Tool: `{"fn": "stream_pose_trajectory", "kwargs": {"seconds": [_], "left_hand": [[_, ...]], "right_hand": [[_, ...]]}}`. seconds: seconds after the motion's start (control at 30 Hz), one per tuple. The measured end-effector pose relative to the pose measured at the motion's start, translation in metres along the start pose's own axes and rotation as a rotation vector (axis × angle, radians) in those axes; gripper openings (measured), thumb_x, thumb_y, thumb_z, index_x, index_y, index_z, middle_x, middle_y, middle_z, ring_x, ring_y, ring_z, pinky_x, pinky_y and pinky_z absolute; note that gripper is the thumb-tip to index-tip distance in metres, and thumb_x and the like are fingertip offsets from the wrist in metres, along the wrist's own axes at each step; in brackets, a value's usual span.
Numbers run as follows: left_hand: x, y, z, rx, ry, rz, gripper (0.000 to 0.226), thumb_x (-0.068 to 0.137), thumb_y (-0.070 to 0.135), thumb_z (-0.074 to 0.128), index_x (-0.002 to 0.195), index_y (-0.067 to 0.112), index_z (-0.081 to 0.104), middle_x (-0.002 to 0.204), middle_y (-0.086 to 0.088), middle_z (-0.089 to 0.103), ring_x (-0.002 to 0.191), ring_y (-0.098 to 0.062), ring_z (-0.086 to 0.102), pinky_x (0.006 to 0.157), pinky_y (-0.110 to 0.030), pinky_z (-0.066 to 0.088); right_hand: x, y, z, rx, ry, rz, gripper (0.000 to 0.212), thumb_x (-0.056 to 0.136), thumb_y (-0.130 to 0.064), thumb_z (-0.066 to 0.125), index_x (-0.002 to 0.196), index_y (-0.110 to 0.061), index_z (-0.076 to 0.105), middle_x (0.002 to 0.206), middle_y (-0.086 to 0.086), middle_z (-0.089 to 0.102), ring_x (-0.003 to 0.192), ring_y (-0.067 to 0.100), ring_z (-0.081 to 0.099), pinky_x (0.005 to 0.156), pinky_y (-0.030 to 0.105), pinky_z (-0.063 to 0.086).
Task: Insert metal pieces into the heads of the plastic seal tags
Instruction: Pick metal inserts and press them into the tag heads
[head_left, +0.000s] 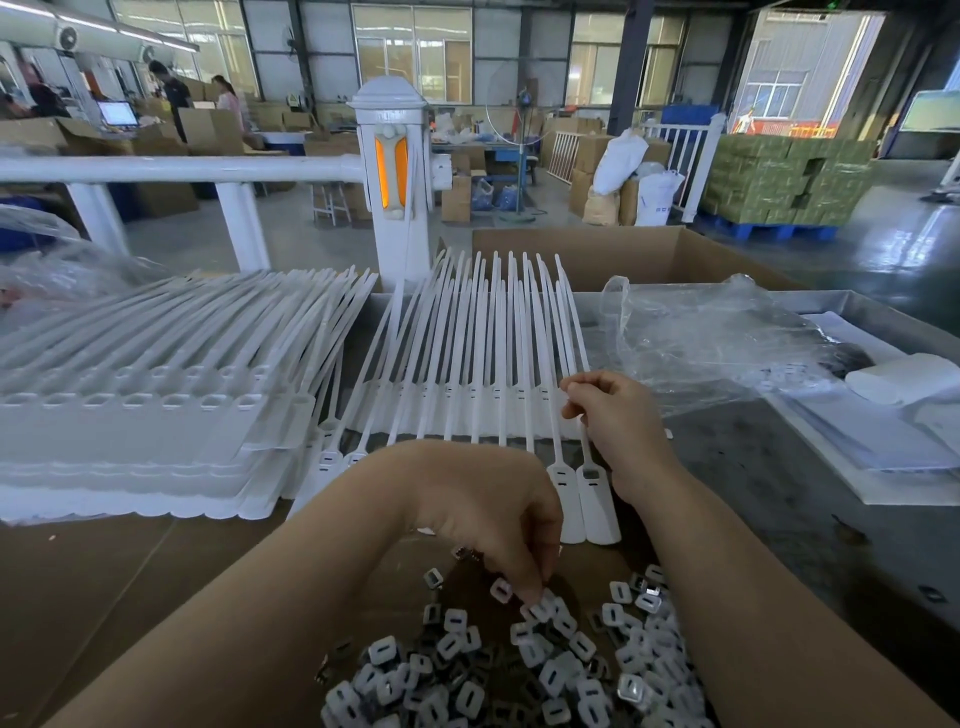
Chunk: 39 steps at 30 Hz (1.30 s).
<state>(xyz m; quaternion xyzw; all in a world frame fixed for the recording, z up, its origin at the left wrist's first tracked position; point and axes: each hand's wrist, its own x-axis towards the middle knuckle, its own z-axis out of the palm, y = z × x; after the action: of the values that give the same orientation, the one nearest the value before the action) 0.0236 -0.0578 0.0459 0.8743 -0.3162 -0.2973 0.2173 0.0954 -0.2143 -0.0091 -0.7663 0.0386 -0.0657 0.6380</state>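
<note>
A pile of small metal pieces with white plastic caps (545, 670) lies on cardboard at the bottom centre. My left hand (498, 519) reaches down into the pile, its fingertips pinching one piece at the top of it. A row of white plastic seal tags (483, 374) lies across the table, straps pointing away and heads towards me. My right hand (618, 421) rests at the right end of that row, fingers curled and pinching the strap of the rightmost tag (597, 499), whose head slot looks dark.
Stacked sheets of white tags (130, 415) fill the left. Crumpled clear plastic bags (727, 343) and white sheets (883, 441) lie on the metal table (779, 493) at right. An open cardboard box (623, 254) and a white post (400, 182) stand behind.
</note>
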Motion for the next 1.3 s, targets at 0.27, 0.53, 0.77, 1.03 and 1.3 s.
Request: {"fn": "stream_pose_trajectory", "kwargs": {"seconds": [0.27,0.53,0.77,1.03,1.3], "left_hand": [[0.011,-0.024,-0.004,-0.368,0.801,0.009,0.007,0.082,0.023,0.078,0.078,0.026,0.072,0.074,0.006,0.073,0.067,-0.012,0.068,0.068,-0.029,0.059],[0.015,-0.032,0.002,-0.503,1.028,-0.003,0.015,0.08,0.011,0.078,0.075,0.024,0.074,0.076,0.003,0.074,0.077,-0.019,0.072,0.075,-0.04,0.062],[0.017,-0.037,0.001,-0.638,1.009,-0.058,0.021,0.078,0.007,0.08,0.093,0.013,0.066,0.081,-0.001,0.075,0.079,-0.02,0.073,0.077,-0.035,0.061],[0.015,-0.038,-0.003,-0.725,0.982,-0.037,0.007,0.09,0.014,0.07,0.095,0.011,0.073,0.081,-0.002,0.077,0.076,-0.015,0.074,0.067,-0.02,0.058],[0.029,-0.031,0.004,-0.769,0.963,-0.071,0.005,0.092,0.014,0.068,0.091,0.012,0.072,0.076,-0.001,0.076,0.068,-0.008,0.071,0.059,-0.012,0.051]], "right_hand": [[-0.006,-0.006,-0.001,0.075,-0.051,-0.193,0.011,0.094,-0.02,0.063,0.087,-0.019,0.071,0.062,-0.008,0.065,0.064,0.002,0.06,0.066,0.021,0.044],[-0.014,-0.008,-0.001,-0.009,-0.344,-0.32,0.013,0.094,-0.017,0.064,0.086,-0.016,0.075,0.073,0.001,0.07,0.074,0.013,0.066,0.076,0.029,0.052],[-0.014,-0.007,-0.001,0.027,-0.341,-0.296,0.013,0.09,-0.015,0.068,0.086,-0.025,0.075,0.081,-0.002,0.075,0.081,0.008,0.07,0.074,0.018,0.048],[-0.013,-0.006,0.0,0.011,-0.321,-0.291,0.007,0.091,-0.017,0.068,0.093,-0.02,0.074,0.08,-0.003,0.075,0.08,0.006,0.07,0.073,0.014,0.049],[-0.007,-0.004,0.0,0.143,-0.026,-0.061,0.01,0.094,-0.019,0.064,0.093,-0.014,0.072,0.062,-0.008,0.067,0.051,-0.005,0.055,0.066,0.022,0.039]]}}
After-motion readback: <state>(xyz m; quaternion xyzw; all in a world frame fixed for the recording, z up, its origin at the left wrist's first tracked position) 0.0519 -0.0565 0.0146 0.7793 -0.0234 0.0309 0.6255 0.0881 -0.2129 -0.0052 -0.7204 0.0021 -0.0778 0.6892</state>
